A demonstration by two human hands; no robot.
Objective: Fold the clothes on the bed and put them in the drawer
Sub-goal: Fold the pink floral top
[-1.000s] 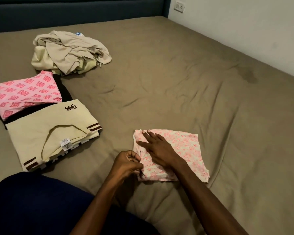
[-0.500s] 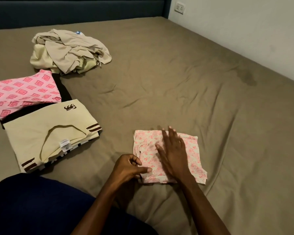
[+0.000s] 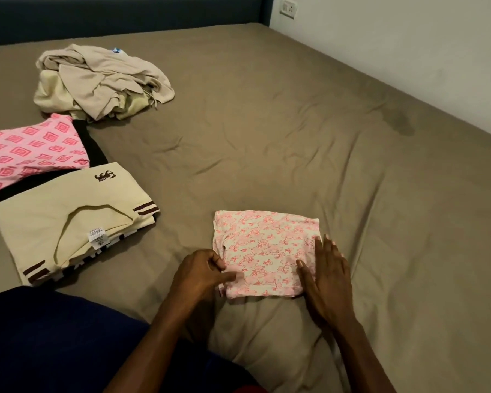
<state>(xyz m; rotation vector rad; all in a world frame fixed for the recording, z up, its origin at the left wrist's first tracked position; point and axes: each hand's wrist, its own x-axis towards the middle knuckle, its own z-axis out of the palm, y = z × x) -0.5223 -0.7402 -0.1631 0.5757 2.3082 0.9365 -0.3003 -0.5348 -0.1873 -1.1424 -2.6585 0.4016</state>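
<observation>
A small folded garment, white with a pink flower print [image 3: 262, 251], lies on the brown bed sheet [image 3: 267, 137] in front of me. My left hand [image 3: 201, 275] pinches its near left edge, thumb on top of the cloth. My right hand [image 3: 323, 275] lies flat with straight fingers on the garment's right edge. To the left lie a folded cream shirt with brown stripes [image 3: 65, 219] and a folded pink diamond-print garment [image 3: 29, 151] with black cloth under it. An unfolded heap of beige clothes [image 3: 102, 80] sits farther back. No drawer is in view.
A dark blue headboard [image 3: 125, 15] runs along the far edge. A white wall [image 3: 408, 52] with a socket [image 3: 288, 8] borders the bed's right side. My dark blue clothed leg [image 3: 48, 344] fills the lower left. A dark stain [image 3: 400, 123] marks the sheet.
My right hand has slid from the left part of the flower-print garment across it to its right edge. My left hand stays at the near left edge.
</observation>
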